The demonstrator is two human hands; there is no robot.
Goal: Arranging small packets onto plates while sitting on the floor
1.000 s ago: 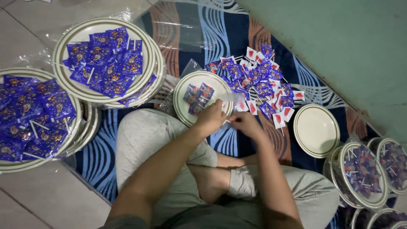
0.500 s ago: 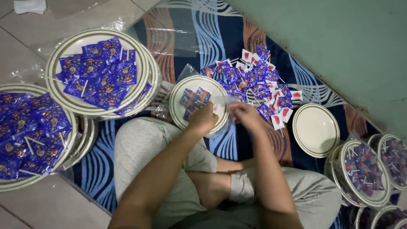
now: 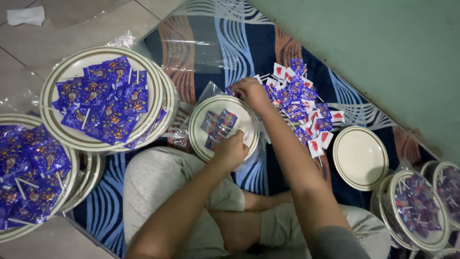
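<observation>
Glossy foil-like purple candy wrappers [image 3: 297, 103] catch the light in the frame's centre — the small round plate [image 3: 199, 132] beneath the hands looks smooth, matt cream plastic. The patterned mat [image 3: 225, 48] is soft woven cloth; the upper-left floor tiles [image 3: 86, 19] are smooth, faintly shiny.

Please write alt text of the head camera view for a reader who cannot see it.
A seated person's left hand rests on the rim of a small cream plate holding a few purple sachets, while the right hand reaches into a pile of purple and red-and-white sachets on a patterned mat. Larger plates heaped with purple sachets lie to the left.
</observation>
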